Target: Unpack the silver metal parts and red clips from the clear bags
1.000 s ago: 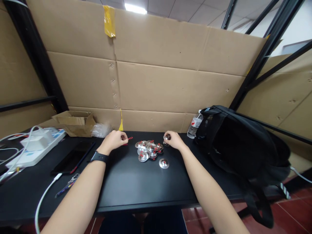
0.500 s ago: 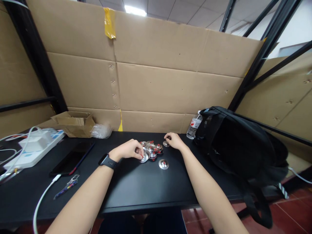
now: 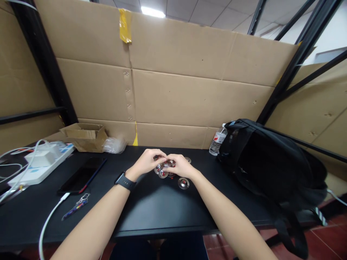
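Several small shiny metal finger cymbals (image 3: 163, 174), domed and with red loops, lie in a pile on the black table under my hands. My left hand (image 3: 149, 161) curves over the pile's left side, thumb and fingertips closed at a cymbal. My right hand (image 3: 180, 166) closes from the right, thumb and forefinger around cymbals in the middle of the pile. The fingertips of both hands nearly meet, and exactly what each pinches is partly hidden. One loose cymbal (image 3: 183, 183) rests nearer me, below the right wrist. Another cymbal (image 3: 188, 159) lies behind the right hand.
At left are a phone (image 3: 82, 176) with a white cable, a keyring (image 3: 76, 207), a power strip (image 3: 42, 164), a small cardboard box (image 3: 88, 141) and a plastic bag (image 3: 114, 145). At right stand a water bottle (image 3: 217, 140) and a black backpack (image 3: 271, 164). Cardboard (image 3: 173, 101) walls the back.
My right hand has moved left from the separate cymbal at the right onto the pile. My left hand has shifted slightly up and in over the pile, beside the right.
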`<state>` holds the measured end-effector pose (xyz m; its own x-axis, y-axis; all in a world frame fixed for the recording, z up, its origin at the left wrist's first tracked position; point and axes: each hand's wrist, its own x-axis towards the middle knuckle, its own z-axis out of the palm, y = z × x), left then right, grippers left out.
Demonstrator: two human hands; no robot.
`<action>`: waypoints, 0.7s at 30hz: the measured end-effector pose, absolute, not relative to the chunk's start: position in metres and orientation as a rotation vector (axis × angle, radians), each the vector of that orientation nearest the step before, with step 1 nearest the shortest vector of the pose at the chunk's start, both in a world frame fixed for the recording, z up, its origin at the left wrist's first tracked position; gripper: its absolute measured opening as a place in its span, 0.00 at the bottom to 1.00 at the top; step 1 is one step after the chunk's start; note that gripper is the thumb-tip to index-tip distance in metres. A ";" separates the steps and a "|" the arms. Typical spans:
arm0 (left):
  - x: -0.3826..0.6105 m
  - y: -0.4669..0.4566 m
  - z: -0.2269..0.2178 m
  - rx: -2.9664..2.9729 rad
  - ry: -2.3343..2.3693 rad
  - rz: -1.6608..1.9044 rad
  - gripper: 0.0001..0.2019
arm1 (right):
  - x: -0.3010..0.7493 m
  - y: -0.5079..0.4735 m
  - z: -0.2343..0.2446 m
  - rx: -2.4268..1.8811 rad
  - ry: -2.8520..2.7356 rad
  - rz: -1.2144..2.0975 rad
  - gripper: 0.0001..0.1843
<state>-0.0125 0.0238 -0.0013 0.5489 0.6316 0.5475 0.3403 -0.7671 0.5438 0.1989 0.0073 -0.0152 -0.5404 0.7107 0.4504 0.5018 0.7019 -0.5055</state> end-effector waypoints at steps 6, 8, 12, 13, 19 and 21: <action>-0.010 0.026 -0.004 2.287 0.945 1.311 0.10 | 0.203 0.014 -0.019 -1.039 -2.105 0.560 0.15; -0.011 0.027 -0.005 2.314 0.948 1.343 0.07 | 0.204 0.018 -0.022 -1.073 -1.970 0.741 0.20; -0.008 0.028 -0.009 2.482 0.843 1.234 0.04 | 0.200 0.023 -0.029 -1.035 -1.717 1.064 0.28; -0.006 0.028 -0.011 2.501 0.847 1.245 0.06 | 0.198 0.023 -0.029 -1.009 -1.684 1.121 0.29; -0.001 0.031 -0.017 2.576 0.996 1.331 0.04 | 0.187 0.014 -0.027 -0.856 -1.554 1.373 0.27; -0.001 0.031 -0.016 2.576 1.016 1.338 0.03 | 0.186 0.013 -0.026 -0.833 -1.554 1.371 0.26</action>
